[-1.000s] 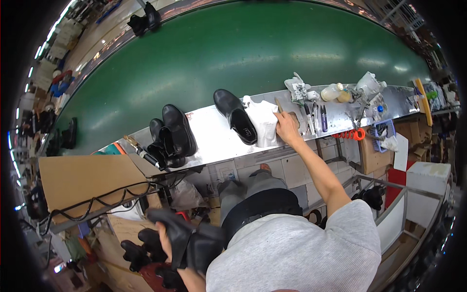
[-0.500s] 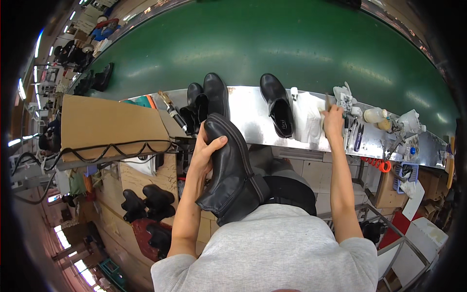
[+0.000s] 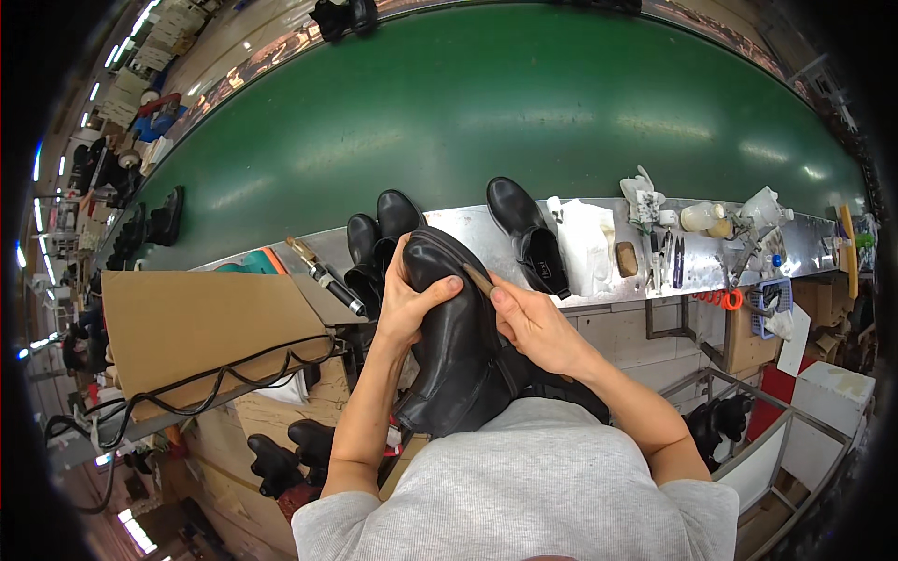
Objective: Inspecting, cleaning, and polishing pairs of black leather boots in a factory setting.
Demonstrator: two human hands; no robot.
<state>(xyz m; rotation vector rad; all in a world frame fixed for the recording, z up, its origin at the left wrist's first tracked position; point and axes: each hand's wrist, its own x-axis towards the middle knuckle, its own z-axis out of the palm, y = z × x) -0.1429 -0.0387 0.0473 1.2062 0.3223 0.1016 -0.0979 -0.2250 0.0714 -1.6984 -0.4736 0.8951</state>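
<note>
A black leather ankle boot lies tilted against my front, its toe pointing away from me. My left hand is wrapped round the toe end, thumb across the upper. Closed in my right hand is a thin brown stick-like tool, whose tip touches the boot's edge near the toe, where upper and sole meet. Beyond the boot, another black boot and one beside it stand on the metal ledge. A single black boot lies to their right.
On the metal ledge are white paper, a brown block, pens and bottles. A green conveyor belt runs behind. Cardboard and a black coiled cable sit left; a metal frame stands right.
My right hand has come from the ledge to the boot, bringing the brown tool to its edge. My left hand still grips the toe. Boots on the belt have shifted.
</note>
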